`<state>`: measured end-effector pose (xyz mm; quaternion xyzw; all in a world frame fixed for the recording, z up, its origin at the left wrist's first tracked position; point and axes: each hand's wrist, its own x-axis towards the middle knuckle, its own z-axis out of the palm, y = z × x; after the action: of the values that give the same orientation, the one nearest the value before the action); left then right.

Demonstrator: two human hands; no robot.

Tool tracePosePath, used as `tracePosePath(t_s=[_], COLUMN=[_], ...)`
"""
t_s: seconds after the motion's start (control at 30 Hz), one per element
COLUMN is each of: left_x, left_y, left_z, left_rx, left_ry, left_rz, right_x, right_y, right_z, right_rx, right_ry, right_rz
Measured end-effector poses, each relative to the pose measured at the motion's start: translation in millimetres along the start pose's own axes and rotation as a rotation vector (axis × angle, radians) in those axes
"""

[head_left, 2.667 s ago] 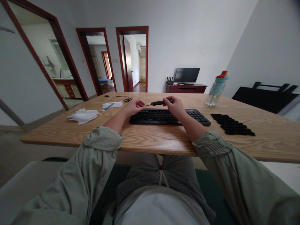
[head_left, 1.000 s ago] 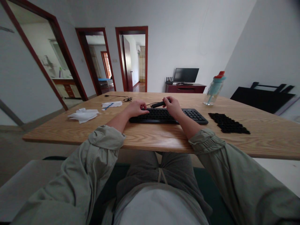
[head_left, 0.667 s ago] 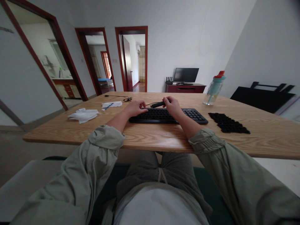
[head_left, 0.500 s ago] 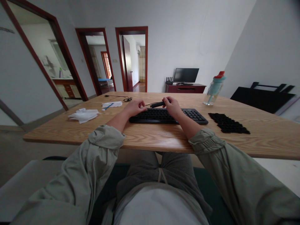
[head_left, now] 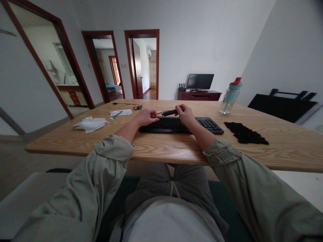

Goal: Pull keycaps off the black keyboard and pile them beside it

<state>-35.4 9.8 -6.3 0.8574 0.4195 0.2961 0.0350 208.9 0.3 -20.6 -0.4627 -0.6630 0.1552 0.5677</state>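
A black keyboard (head_left: 181, 125) lies on the wooden table (head_left: 161, 148) in front of me. My right hand (head_left: 186, 115) grips a black stick-shaped tool (head_left: 169, 112) with a thin cord, held just above the keyboard's far edge. My left hand (head_left: 145, 117) is curled at the keyboard's left end, its fingertips pinched near the tool's tip; what they hold is too small to make out.
A sheet of black keycaps (head_left: 245, 133) lies right of the keyboard. A teal water bottle (head_left: 230, 96) stands at the far right. White tissues (head_left: 89, 123), a wipe with a blue swab (head_left: 120, 113) and a coiled cable (head_left: 136, 107) lie at the left.
Both hands have stayed at the keyboard's far edge with the black tool. Only small finger shifts and a slight head movement show.
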Motion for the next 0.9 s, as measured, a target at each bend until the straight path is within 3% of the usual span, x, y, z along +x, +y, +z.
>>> tracePosePath(t_s=[0.2, 0.4, 0.63, 0.9], left_x=[2.5, 4.2, 3.5, 8.1], left_y=[-8.1, -10.0, -7.9, -14.2], left_z=[1.2, 2.3, 2.3, 7.9], left_rx=[0.029, 0.042, 0.049, 0.082], left_ry=[0.049, 0.011, 0.012, -0.095], left_rz=[-0.046, -0.058, -0.049, -0.012], right_x=[0.9, -0.2, -3.5, -4.4], right_y=[5.4, 5.0, -1.4, -1.2], right_z=[2.8, 6.9, 6.6, 9.4], right_rx=[0.01, -0.047, -0.134, -0.137], right_ry=[-0.044, -0.091, -0.031, -0.023], right_rz=[-0.015, -0.049, -0.08, -0.108])
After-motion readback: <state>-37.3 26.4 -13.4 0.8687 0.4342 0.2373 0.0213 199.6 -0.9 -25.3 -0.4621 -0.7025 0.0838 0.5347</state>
